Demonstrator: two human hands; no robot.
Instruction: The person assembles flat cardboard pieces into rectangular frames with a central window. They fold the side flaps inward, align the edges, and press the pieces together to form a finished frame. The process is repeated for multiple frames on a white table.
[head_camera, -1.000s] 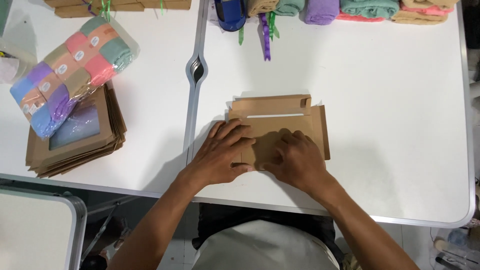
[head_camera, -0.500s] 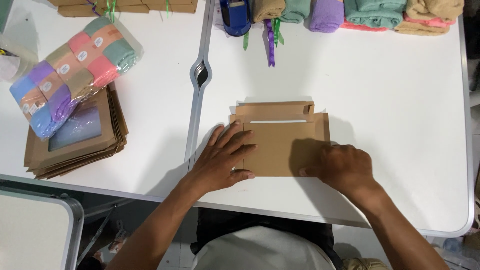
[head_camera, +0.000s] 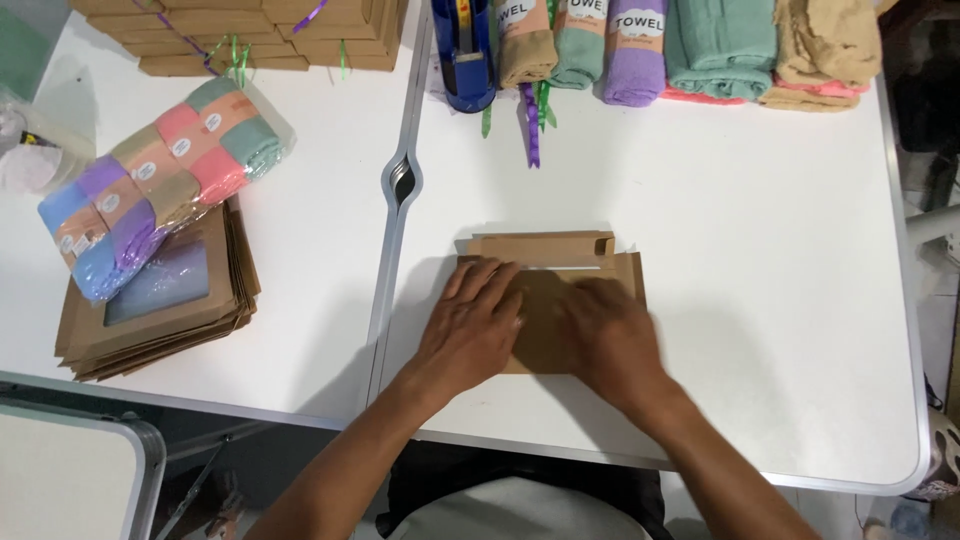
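Note:
A flat brown cardboard box blank (head_camera: 560, 255) lies on the white table (head_camera: 760, 250) in front of me, its top flap folded back. My left hand (head_camera: 470, 325) lies palm down on the left part of the cardboard, fingers spread. My right hand (head_camera: 610, 335) presses flat on the middle of it, slightly blurred. Neither hand grips anything.
A stack of brown window boxes (head_camera: 160, 305) sits at the left, with a clear bag of rolled coloured towels (head_camera: 160, 180) on top. Folded towels (head_camera: 690, 45), a blue tape dispenser (head_camera: 465, 50) and ribbons (head_camera: 532, 120) line the far edge. More brown boxes (head_camera: 240, 30) are stacked far left.
My right hand has slid left from the cardboard's right edge to its middle. My left hand has stayed on the left part.

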